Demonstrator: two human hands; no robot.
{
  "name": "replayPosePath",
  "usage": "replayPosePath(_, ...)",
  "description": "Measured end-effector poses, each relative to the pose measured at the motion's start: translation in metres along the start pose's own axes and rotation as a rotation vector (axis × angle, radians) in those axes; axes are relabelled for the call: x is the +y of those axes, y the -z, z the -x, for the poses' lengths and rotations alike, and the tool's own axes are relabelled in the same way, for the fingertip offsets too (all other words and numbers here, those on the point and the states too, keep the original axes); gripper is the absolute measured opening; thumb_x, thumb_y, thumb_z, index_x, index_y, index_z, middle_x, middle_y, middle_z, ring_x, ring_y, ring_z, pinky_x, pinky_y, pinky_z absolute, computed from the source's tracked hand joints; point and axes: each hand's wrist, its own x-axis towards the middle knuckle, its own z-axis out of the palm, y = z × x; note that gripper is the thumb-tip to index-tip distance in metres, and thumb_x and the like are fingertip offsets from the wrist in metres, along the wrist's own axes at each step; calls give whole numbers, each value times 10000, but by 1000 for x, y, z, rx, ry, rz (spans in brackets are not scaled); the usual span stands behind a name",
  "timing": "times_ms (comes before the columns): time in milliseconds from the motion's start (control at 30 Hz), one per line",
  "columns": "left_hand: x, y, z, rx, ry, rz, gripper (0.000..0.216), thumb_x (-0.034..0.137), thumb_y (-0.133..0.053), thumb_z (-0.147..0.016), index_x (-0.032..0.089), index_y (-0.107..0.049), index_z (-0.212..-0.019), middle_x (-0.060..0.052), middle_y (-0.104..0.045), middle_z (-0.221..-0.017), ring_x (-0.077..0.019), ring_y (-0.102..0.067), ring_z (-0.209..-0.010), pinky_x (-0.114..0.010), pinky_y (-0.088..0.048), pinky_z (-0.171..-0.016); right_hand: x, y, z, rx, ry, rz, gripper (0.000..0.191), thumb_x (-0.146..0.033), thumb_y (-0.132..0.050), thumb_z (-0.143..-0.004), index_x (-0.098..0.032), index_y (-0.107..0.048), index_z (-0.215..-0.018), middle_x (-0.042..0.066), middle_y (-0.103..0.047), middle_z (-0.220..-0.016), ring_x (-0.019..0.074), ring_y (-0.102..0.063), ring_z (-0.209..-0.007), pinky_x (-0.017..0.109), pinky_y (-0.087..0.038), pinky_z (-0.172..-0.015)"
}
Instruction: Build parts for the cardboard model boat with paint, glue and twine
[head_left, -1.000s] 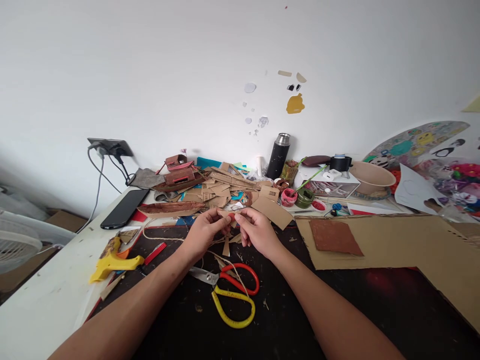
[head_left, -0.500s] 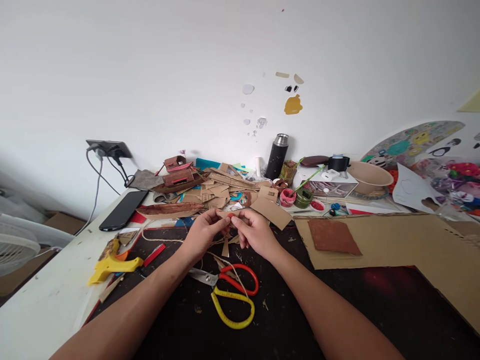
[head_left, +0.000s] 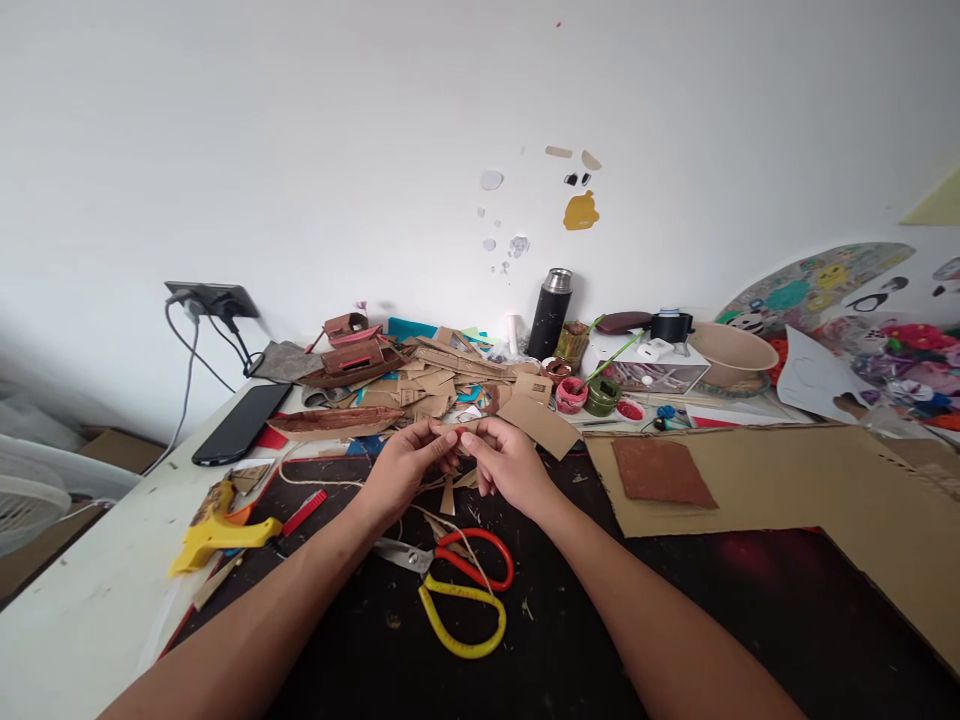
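Observation:
My left hand (head_left: 405, 465) and my right hand (head_left: 510, 462) meet fingertip to fingertip over a black mat (head_left: 570, 620), both pinching one small cardboard piece (head_left: 454, 432) with a red spot on it. A thin cardboard strip (head_left: 448, 495) hangs below the fingers, and a length of twine (head_left: 330, 482) trails off to the left. Just in front of the hands lie scissors (head_left: 459, 585) with one red and one yellow handle.
A heap of cardboard scraps (head_left: 427, 375) sits behind the hands. A yellow glue gun (head_left: 214, 528) and a black phone (head_left: 241, 422) lie at the left. A large cardboard sheet (head_left: 810, 485) bearing a brown square (head_left: 660, 472) fills the right. A thermos (head_left: 550, 313) and paint pots (head_left: 589, 395) stand at the back.
The hands stay together on the small piece, with only slight finger movement. The view has drifted a little.

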Motion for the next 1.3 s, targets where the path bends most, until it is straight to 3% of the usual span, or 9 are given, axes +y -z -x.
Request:
replayPosePath(533, -5, 2, -3, 3, 81, 100, 445, 517, -1004, -653, 168, -783, -818, -31, -759, -768, -158, -677, -684, -290, -562, -691, 3, 1, 0, -20, -4, 43, 390, -559, -618, -946, -186, -655, -1057, -108, -505, -456, 128, -512, -360, 217, -380, -404)
replayPosePath(1300, -1, 2, -1, -39, 60, 87, 474, 576, -971, -705, 161, -798, -855, -37, -761, -758, -153, -691, -695, -255, -568, -665, 3, 1, -1, -18, -5, 41, 422, -624, -634, -928, -204, -617, -971, -106, -521, -498, 115, -508, -339, 219, -351, -366)
